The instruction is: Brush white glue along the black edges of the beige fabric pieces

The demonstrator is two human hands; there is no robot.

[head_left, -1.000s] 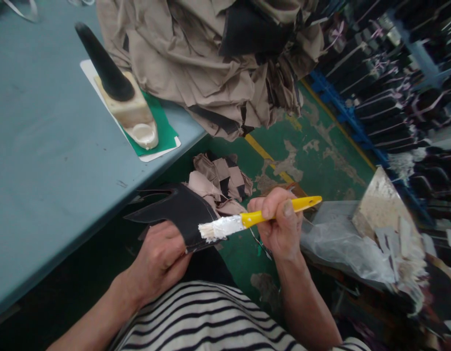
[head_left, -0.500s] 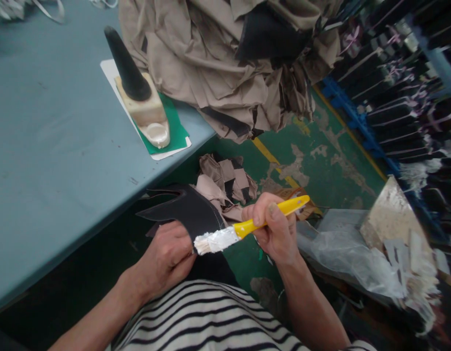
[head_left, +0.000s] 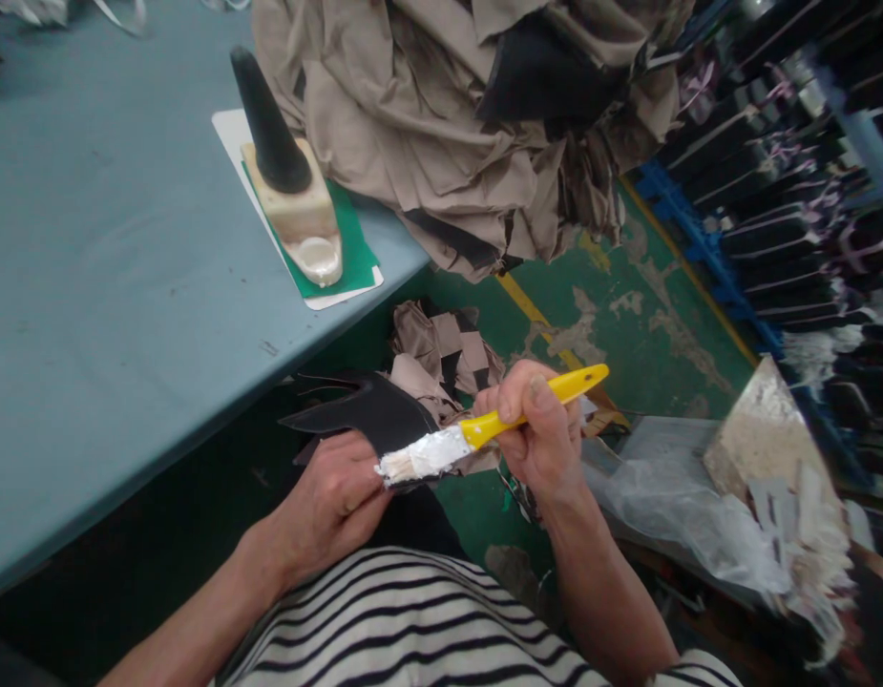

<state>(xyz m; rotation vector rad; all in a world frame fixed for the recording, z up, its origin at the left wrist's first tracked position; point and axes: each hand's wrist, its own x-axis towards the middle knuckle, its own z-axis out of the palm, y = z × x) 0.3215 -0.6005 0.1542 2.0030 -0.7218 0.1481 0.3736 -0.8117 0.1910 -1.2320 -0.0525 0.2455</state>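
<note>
My right hand [head_left: 537, 425] is closed around the yellow handle of a paintbrush [head_left: 491, 427]. Thick white paste coats its bristles and ferrule. The brush points left, its tip over the near edge of a black cut piece of material [head_left: 366, 410], close to my left fingers; whether the bristles touch it I cannot tell. My left hand [head_left: 345, 491] grips that black piece by its near edge, in front of my striped shirt. Pointed flaps of the piece stick out leftward, beside the table edge. The left fingertips are partly hidden.
A blue-covered table [head_left: 126, 315] fills the left. On it, a black-handled dispenser-like tool [head_left: 290, 181] rests on a green and white card [head_left: 359, 258]. Beige and black pieces [head_left: 427, 124] are heaped behind. At right are a plastic-lined bin [head_left: 684, 506] and racks with dark pieces [head_left: 785, 229].
The black piece has tilted, so its stitched right edge shows less. The brush tip has shifted slightly left and up along the edge. The whole view has moved a little.
</note>
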